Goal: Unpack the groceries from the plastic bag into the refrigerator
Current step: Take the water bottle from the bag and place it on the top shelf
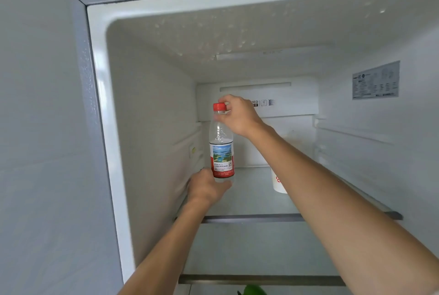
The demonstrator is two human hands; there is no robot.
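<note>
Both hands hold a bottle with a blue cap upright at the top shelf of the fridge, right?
Not quite. The head view shows the cap is red, not blue. Otherwise yes: the left hand and right hand hold the bottle upright at the top shelf of the fridge.

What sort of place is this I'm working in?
Probably a home kitchen, facing the inside of an open refrigerator: white moulded walls, a glass shelf, and a rating sticker on the right wall. The left hand and right hand hold a water bottle at that shelf.
</note>
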